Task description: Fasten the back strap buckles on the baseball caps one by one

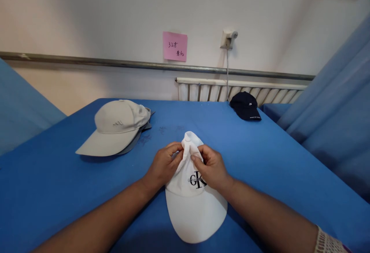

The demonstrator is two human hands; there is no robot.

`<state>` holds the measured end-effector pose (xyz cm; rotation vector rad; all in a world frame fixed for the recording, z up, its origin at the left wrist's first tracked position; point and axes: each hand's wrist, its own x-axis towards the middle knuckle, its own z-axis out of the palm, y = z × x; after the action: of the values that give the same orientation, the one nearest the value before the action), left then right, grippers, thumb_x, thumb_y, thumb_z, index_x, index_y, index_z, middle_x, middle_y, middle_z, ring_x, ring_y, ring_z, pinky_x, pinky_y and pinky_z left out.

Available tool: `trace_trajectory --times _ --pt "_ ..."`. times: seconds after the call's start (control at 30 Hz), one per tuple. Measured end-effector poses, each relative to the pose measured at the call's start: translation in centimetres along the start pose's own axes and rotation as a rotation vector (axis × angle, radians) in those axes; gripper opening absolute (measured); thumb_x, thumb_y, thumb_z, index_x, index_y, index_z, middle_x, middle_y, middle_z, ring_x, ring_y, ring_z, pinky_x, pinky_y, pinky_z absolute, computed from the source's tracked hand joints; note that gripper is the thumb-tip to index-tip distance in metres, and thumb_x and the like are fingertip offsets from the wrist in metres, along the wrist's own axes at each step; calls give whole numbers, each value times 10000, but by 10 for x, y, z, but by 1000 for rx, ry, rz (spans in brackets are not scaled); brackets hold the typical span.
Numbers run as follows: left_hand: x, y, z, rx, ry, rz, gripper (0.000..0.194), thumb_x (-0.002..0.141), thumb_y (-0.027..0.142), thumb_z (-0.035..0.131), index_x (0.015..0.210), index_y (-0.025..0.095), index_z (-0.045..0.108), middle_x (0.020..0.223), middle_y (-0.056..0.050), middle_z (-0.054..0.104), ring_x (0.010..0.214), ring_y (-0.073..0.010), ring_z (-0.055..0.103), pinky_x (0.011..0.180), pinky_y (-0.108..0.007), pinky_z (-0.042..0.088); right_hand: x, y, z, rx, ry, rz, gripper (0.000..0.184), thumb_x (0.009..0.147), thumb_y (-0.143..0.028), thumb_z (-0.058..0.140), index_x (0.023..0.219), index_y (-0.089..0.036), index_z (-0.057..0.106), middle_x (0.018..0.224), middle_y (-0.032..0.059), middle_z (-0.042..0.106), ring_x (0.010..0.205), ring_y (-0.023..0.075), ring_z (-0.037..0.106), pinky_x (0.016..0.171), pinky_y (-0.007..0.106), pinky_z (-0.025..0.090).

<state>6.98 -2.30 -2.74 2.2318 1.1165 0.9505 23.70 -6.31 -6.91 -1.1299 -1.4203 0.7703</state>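
A white baseball cap [185, 185] with black letters on its front lies before me, its brim pointing towards me. My left hand [166, 162] pinches the fabric of the crown on the left side, near the top button. On the other side my right hand [212, 166] grips the crown between thumb and fingers, partly covering the letters. Between the two hands the crown is drawn up into a fold. The back of the cap is mostly hidden.
A blue-covered table [245, 206] lies beneath. Light grey caps [123, 116] are stacked at the left over a darker one. A dark navy cap [245, 104] sits at the back right. Behind are a radiator [208, 91], a metal rail [115, 63] and a pink note [175, 46]. Blue curtains [341, 110] hang at the right.
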Motion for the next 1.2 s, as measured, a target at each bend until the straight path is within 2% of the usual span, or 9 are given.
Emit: trace_trajectory --times 0.17,0.27,0.4,0.47,0.57,0.67,0.83,1.0,1.2 --pt "5 -6 -21 224 90 51 220 880 300 455 895 197 649 954 -63 697 926 -227 631 872 -352 483 -2 -12 -13 -112 103 -105 48 845 -239 580 835 -198 603 620 -43 548 545 104 487 534 226 394" --pt "6 -12 -33 290 150 22 222 894 293 418 890 184 612 928 -69 678 902 -230 623 847 -358 480 -1 -15 -25 -85 72 -130 111 886 -280 549 888 -198 623 601 -44 522 523 105 459 516 232 380" --pt "3 -18 -34 248 130 -49 261 928 328 380 938 174 590 915 -60 666 841 -212 626 778 -331 487 10 -7 -38 -131 87 -112 175 905 -308 524 949 -204 657 765 7 625 652 134 563 616 259 456" --pt "2 -19 -31 233 117 -60 275 936 338 370 950 171 588 913 -59 665 838 -212 627 781 -334 487 17 1 -42 -226 24 -89 208 864 -292 575 1037 -221 667 1014 46 662 852 169 618 722 282 488" --pt "2 -20 -27 221 116 -66 276 936 349 368 956 178 585 925 -61 672 857 -220 633 795 -345 493 25 11 -43 -361 -215 -34 388 798 -228 621 1186 -249 635 1217 52 621 1022 196 603 836 306 484" --pt "2 -21 -23 207 118 -51 258 931 342 373 944 189 581 959 -68 680 897 -227 639 824 -355 497 30 13 -41 -524 -434 -14 430 760 -189 645 1188 -236 646 1124 49 660 1002 200 604 875 304 455" --pt "2 -20 -19 162 97 -32 245 932 324 370 926 198 580 979 -63 691 943 -220 644 868 -352 493 33 0 -34 -858 -546 -77 136 794 -225 634 902 -197 713 915 54 681 859 193 600 766 275 413" --pt "-3 -10 -28 110 -30 4 246 906 353 434 988 206 614 1020 -48 701 957 -225 645 857 -336 497 30 -1 -29 -980 -530 -185 89 803 -177 597 780 -177 683 828 74 674 745 192 587 687 287 386" --pt "-5 -9 -35 130 -63 19 196 867 374 508 870 213 618 946 -32 701 891 -215 638 802 -312 499 28 7 -38 -696 -350 -204 89 744 -133 606 703 -205 638 735 25 633 698 172 552 680 288 396"
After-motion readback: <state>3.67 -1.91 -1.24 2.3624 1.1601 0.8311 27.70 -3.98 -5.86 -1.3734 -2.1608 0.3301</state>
